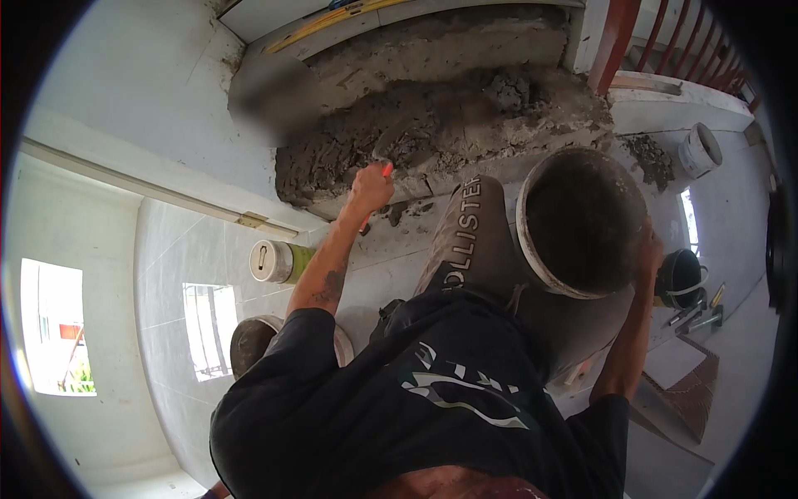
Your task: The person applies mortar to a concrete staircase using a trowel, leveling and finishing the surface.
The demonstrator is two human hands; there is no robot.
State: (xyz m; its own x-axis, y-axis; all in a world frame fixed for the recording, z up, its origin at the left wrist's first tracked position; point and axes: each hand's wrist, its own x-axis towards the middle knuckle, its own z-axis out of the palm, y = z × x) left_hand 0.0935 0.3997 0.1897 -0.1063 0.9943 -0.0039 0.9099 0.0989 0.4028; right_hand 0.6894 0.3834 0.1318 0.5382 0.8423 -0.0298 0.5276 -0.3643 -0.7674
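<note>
My left hand (371,190) is closed around the red handle (387,170) of a trowel. The trowel's grey blade (402,140) lies against wet mortar (449,116) spread over a low step. At my right side, a large mortar-stained bucket (522,218) is tilted, its wide mouth facing up toward me and its inside dark. My right hand (651,252), a little blurred, grips the bucket's right side near the rim; some of its fingers are hidden.
A lidded pail (270,261) and another bucket (254,345) stand on the left. Beyond the large bucket are a small white bucket (700,150), a black bucket (679,274), hand tools (705,318) and tile pieces (694,378). Red railings (615,46) rise at upper right.
</note>
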